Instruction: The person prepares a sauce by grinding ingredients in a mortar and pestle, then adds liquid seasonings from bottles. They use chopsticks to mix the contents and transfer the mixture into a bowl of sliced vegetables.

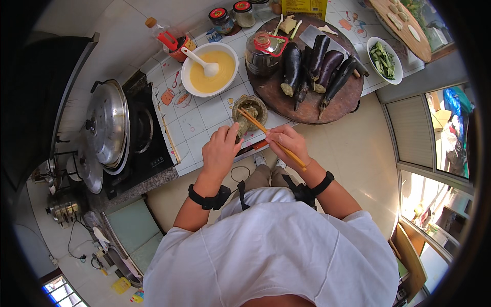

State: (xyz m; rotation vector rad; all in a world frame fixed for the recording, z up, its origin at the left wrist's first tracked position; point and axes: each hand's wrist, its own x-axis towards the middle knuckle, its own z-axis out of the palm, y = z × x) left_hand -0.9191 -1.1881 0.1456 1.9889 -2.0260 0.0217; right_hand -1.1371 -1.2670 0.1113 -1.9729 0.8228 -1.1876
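Note:
A small stone mortar (261, 104) stands near the counter's front edge with pale mashed food inside. My left hand (220, 149) grips a stone pestle (242, 129), which tilts over the mortar's near rim, its head coated with mash. My right hand (288, 142) holds a pair of wooden chopsticks (254, 121); their tips reach over the mortar beside the pestle. Whether the tips touch the pestle is hard to tell. Behind the mortar sits a white bowl (185, 78) of yellow liquid, beaten-egg-like, with a white spoon (210, 69) in it.
Several eggplants (292, 69), a cleaver (311, 37) and a plastic jug of dark liquid (261, 57) rest on a round wooden chopping board (268, 94). A bowl of cut greens (383, 61) is farther right. At left, a lidded metal pot (105, 119) stands by the cooktop (155, 149).

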